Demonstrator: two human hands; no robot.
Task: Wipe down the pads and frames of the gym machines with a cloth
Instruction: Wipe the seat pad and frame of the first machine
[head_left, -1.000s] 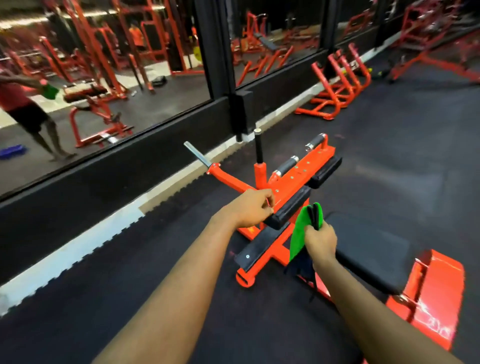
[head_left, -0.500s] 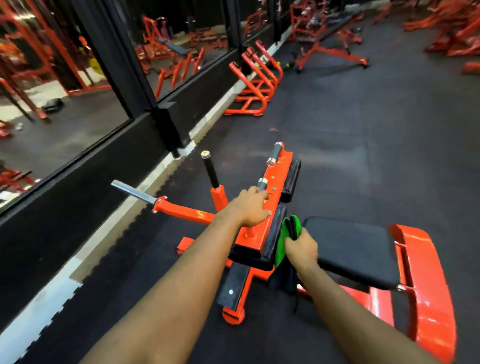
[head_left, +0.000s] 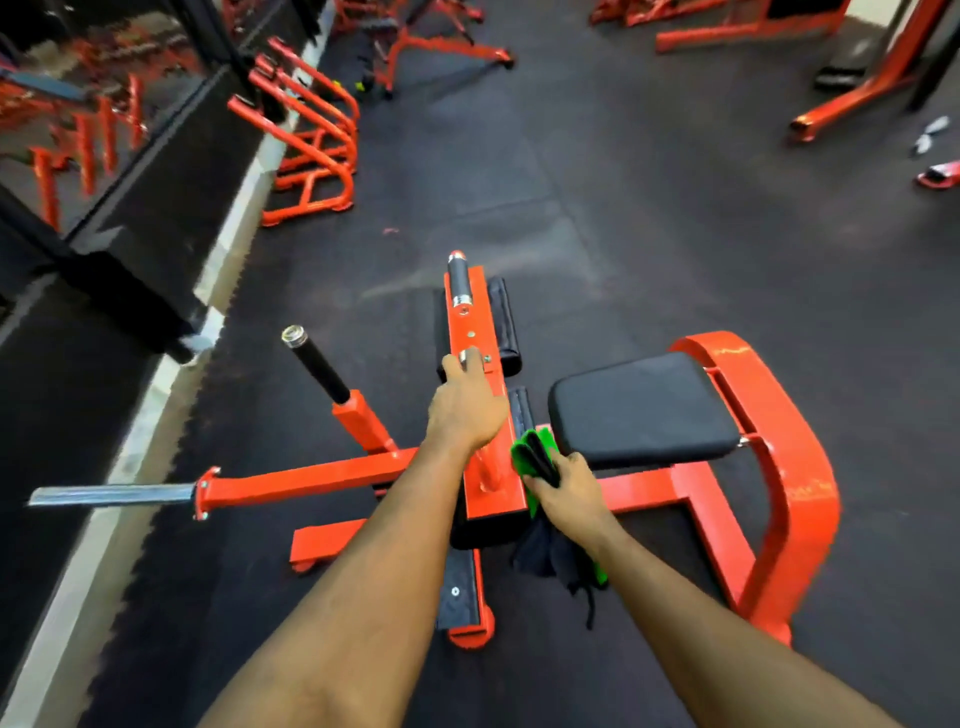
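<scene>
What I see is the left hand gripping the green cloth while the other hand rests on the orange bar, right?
Not quite. The head view shows the right hand gripping the green cloth; the left hand is the one resting on the orange bar.

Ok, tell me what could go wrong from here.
The cloth in the right hand trails a loose dark tail beside the orange frame; it may snag while wiping.
The left hand grips a handle on the padded arm; if that arm shifts, it could get pinched.
The bare steel bar juts out low on the left, a likely shin knock.
</scene>
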